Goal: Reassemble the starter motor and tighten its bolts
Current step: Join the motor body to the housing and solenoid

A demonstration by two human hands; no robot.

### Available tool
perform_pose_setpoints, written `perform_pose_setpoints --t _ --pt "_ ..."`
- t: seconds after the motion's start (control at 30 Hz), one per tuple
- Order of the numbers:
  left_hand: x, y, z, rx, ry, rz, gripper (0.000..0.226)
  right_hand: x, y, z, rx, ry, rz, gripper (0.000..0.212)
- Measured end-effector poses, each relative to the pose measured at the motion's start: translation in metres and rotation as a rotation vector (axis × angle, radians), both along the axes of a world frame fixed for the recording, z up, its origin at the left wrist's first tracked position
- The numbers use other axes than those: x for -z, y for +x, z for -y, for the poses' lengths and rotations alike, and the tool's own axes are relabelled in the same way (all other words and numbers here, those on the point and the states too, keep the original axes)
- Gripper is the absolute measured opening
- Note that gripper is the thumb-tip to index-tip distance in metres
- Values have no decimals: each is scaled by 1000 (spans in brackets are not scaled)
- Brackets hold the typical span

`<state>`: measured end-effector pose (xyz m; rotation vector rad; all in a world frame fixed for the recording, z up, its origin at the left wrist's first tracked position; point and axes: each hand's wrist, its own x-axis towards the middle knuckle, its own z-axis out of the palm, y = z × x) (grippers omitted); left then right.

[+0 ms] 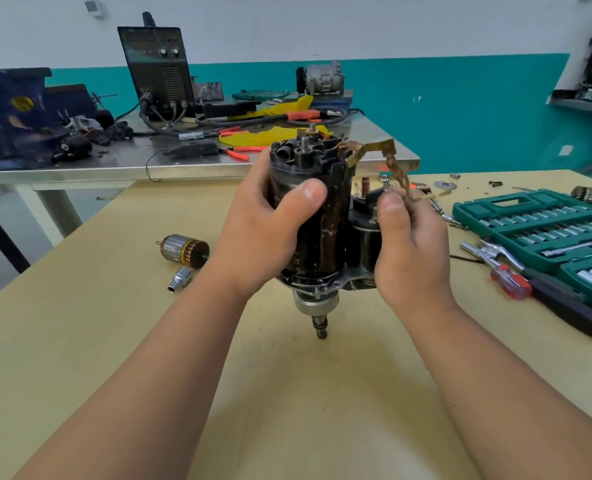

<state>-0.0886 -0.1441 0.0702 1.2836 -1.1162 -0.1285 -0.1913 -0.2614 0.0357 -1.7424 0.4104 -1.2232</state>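
- The left hand [270, 233] is gripping the starter motor [325, 233] around its dark cylindrical body, with the thumb lying across the front and the fingers wrapping behind.
- The starter motor is standing upright over the middle of the wooden table [287, 393], between the 2 hands. Its shaft [321, 327] is pointing down, and I cannot tell whether the tip is touching the tabletop.
- 2 threaded studs [305, 142] are sticking up from the motor's open top end.
- The right hand [412, 247] is pinching a brass-coloured strap [388, 148] between thumb and fingers. The strap is arching from the top of the motor across to that hand.
- The solenoid [364, 220] is sitting against the right side of the motor body, below the strap and partly behind the right hand.
- An armature [183, 249] is lying on its side left of the left wrist, with a silver fitting [180, 278] just beside it on the near side.
- A green socket case [537, 223] is lying open at the right edge of the table. A ratchet [488, 252] and a red-handled screwdriver [511, 281] are lying against its near side.
- A washer [443, 184] is lying beyond the right hand.
- Behind, a steel table [114, 168] is carrying a black welding machine [156, 64], a yellow sheet [270, 135] and orange-handled pliers [241, 154].
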Motion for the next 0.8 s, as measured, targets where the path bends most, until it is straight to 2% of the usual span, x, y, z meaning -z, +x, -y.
perform_pose_setpoints --t 0.13,0.3,0.47,0.6,0.8 --pt "0 -1 2 -9 26 -15 45 -1 1 0 54 -9 -50 40" --pt "-2 -2 4 -5 13 -83 60 -1 0 1 72 -12 -87 39" --pt "-3 -3 5 -3 49 -84 65 0 0 3 53 18 -72 41" --pt "-5 -5 8 -23 44 -91 69 0 1 4 71 22 -72 52" --pt "-5 -5 7 -30 51 -68 72 1 1 5 42 16 -54 51"
